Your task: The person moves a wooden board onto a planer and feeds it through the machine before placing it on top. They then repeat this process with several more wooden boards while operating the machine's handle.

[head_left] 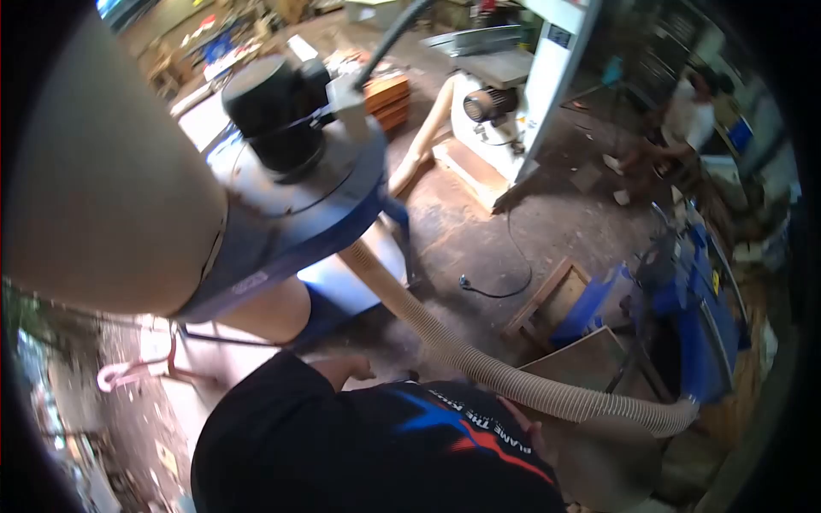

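Note:
Past the black sleeve, my left hand shows small in front of my body, near the base of a blue dust collector. Its fingers are too small to make out, and I see nothing in it. At the right edge of my black T-shirt, part of my right hand shows beside my blurred right arm. Its fingers are mostly hidden. A ribbed flexible hose runs from the dust collector past my front to a blue machine at the right.
A black motor tops the collector beside a large beige filter bag. A white machine stands beyond. A cable with a plug and a wooden frame lie on the floor. Another person sits at the upper right.

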`<action>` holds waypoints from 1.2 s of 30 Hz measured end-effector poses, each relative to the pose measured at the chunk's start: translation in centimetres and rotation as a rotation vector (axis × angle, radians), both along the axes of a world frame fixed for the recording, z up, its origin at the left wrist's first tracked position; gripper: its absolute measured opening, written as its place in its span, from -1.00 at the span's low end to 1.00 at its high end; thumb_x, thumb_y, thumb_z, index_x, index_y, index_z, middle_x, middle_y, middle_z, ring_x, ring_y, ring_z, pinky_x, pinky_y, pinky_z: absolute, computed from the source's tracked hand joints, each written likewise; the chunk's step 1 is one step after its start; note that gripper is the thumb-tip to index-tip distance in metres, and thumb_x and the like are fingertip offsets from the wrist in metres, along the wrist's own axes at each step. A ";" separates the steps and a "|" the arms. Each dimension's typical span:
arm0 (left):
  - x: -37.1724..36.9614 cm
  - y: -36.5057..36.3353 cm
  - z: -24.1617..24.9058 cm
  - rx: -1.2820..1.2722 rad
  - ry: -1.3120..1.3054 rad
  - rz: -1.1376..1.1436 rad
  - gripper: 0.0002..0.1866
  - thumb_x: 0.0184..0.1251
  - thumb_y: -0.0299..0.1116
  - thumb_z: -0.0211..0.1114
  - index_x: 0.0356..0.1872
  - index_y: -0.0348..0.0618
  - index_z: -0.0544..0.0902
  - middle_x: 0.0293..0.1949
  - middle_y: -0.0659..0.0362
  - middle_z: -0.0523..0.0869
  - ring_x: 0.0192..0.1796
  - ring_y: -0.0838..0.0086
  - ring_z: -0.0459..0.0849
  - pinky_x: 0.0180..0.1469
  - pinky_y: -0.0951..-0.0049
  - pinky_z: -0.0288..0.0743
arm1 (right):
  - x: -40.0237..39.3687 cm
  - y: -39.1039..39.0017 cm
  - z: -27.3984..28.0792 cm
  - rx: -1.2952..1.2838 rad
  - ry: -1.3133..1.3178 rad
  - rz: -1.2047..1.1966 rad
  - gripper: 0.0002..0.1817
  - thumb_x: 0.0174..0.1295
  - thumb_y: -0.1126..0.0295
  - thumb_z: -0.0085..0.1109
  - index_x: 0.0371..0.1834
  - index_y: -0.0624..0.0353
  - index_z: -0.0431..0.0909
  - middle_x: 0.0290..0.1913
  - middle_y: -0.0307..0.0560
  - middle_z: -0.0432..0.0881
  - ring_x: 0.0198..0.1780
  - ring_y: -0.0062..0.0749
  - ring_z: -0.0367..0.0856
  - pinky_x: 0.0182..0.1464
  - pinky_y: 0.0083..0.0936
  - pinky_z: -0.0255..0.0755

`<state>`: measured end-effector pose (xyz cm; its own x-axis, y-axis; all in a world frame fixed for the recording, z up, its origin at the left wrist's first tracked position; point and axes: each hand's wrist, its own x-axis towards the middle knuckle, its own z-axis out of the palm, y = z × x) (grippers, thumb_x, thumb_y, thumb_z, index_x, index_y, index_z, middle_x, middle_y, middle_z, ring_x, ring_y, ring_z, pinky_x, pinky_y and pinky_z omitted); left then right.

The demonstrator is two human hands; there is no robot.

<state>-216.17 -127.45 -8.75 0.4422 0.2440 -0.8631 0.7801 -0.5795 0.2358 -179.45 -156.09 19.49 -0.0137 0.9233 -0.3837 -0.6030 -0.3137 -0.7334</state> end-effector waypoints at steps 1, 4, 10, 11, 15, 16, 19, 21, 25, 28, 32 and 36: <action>-0.7 -0.3 -0.6 -0.032 0.016 0.026 -0.28 0.31 0.25 0.23 0.23 -0.18 0.67 0.27 -0.10 0.65 0.32 -0.01 0.58 0.42 0.11 0.39 | -1.3 -0.2 -0.3 0.011 0.003 -0.018 -0.06 0.41 -0.43 -0.17 0.43 0.29 0.34 0.34 0.02 0.46 0.35 -0.33 0.39 0.46 -0.37 0.18; -1.4 -0.7 -2.5 -0.006 0.056 -0.113 -0.31 0.37 0.26 0.18 0.17 -0.18 0.71 0.27 -0.08 0.65 0.31 -0.03 0.59 0.38 0.06 0.41 | -4.0 -0.8 -0.4 0.034 -0.007 -0.045 -0.03 0.40 -0.43 -0.15 0.46 0.31 0.28 0.39 0.04 0.42 0.39 -0.30 0.37 0.49 -0.36 0.15; 2.4 0.5 2.4 0.113 -0.180 -0.058 -0.43 0.32 0.19 0.22 -0.06 -0.14 0.79 0.00 -0.12 0.77 0.09 -0.03 0.72 0.20 0.08 0.56 | -5.8 -4.8 1.5 0.064 -0.035 -0.028 0.05 0.37 -0.44 -0.12 0.54 0.36 0.16 0.47 0.09 0.34 0.47 -0.24 0.32 0.55 -0.34 0.10; 2.8 0.5 0.8 0.124 -0.206 -0.002 -0.47 0.30 0.16 0.23 -0.13 -0.13 0.81 -0.04 -0.09 0.78 0.06 -0.01 0.73 0.17 0.08 0.57 | -5.8 -6.0 1.9 0.067 -0.043 -0.030 0.06 0.37 -0.44 -0.11 0.55 0.37 0.14 0.48 0.10 0.33 0.48 -0.23 0.31 0.56 -0.34 0.09; 4.3 -1.3 4.2 0.213 -0.260 -0.012 -0.52 0.37 0.10 0.18 -0.15 -0.12 0.81 -0.02 -0.07 0.78 0.05 -0.01 0.73 0.16 0.07 0.56 | -5.8 -12.3 2.3 0.090 -0.081 -0.072 0.12 0.35 -0.44 -0.09 0.60 0.40 0.06 0.54 0.13 0.28 0.54 -0.20 0.27 0.59 -0.32 0.05; 4.4 -2.2 4.2 0.231 -0.275 -0.015 -0.52 0.39 0.10 0.17 -0.13 -0.12 0.81 -0.01 -0.07 0.77 0.06 0.00 0.73 0.17 0.06 0.56 | -5.7 -14.4 2.1 0.093 -0.098 -0.095 0.14 0.33 -0.48 -0.12 0.59 0.42 0.08 0.54 0.16 0.27 0.55 -0.17 0.26 0.60 -0.30 0.03; 4.4 -5.9 1.5 0.310 -0.252 -0.060 -0.47 0.41 0.12 0.14 -0.09 -0.16 0.79 0.03 -0.11 0.76 0.12 -0.03 0.70 0.21 0.04 0.53 | -4.8 -20.5 1.6 0.110 -0.160 -0.165 0.18 0.31 -0.54 -0.20 0.56 0.44 0.12 0.55 0.22 0.27 0.57 -0.13 0.23 0.61 -0.26 -0.01; 3.5 -10.3 -1.9 0.331 -0.327 -0.051 -0.40 0.43 0.19 0.10 -0.07 -0.20 0.79 0.02 -0.16 0.75 0.14 -0.08 0.68 0.24 0.02 0.51 | -4.2 -26.1 2.2 0.092 -0.209 -0.223 0.15 0.34 -0.52 -0.22 0.56 0.43 0.13 0.54 0.22 0.28 0.57 -0.13 0.24 0.60 -0.26 0.01; 4.9 -24.2 -5.4 0.227 -0.116 0.048 -0.32 0.47 0.22 0.03 0.17 -0.25 0.66 0.15 -0.23 0.68 0.17 -0.07 0.65 0.28 0.02 0.44 | -4.7 -37.4 3.1 0.057 -0.230 -0.415 0.07 0.39 -0.49 -0.30 0.53 0.37 0.25 0.48 0.21 0.38 0.52 -0.14 0.32 0.57 -0.28 0.08; 11.9 -35.3 -3.6 -0.103 -0.071 -0.110 -0.38 0.47 0.17 0.08 0.18 -0.18 0.66 0.13 -0.17 0.70 0.14 0.02 0.67 0.23 0.05 0.48 | -1.8 -44.4 2.3 0.047 -0.465 -0.444 0.00 0.45 -0.45 -0.37 0.49 0.32 0.34 0.42 0.19 0.47 0.47 -0.16 0.39 0.54 -0.29 0.13; 21.7 -38.0 7.3 -0.296 -0.060 -0.241 -0.46 0.45 0.11 0.16 0.19 -0.09 0.66 0.10 -0.09 0.73 0.10 0.13 0.70 0.16 0.10 0.54 | -0.6 -49.4 2.7 -0.006 -0.438 -0.530 -0.02 0.46 -0.43 -0.36 0.49 0.31 0.35 0.40 0.19 0.49 0.45 -0.17 0.42 0.52 -0.32 0.16; 33.7 -42.4 16.0 -0.140 -0.419 0.124 -0.47 0.42 0.04 0.27 0.23 -0.11 0.65 0.12 -0.03 0.74 0.15 0.21 0.71 0.17 0.12 0.55 | 2.4 -52.6 1.8 0.029 -0.472 -0.538 -0.01 0.44 -0.44 -0.29 0.50 0.33 0.33 0.39 0.20 0.50 0.45 -0.16 0.43 0.51 -0.31 0.20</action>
<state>-182.50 -169.88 7.29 0.7350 0.2109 -0.6444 0.6621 -0.4284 0.6149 -177.10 -208.65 21.27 0.6077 0.7653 -0.2120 -0.2853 -0.0388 -0.9577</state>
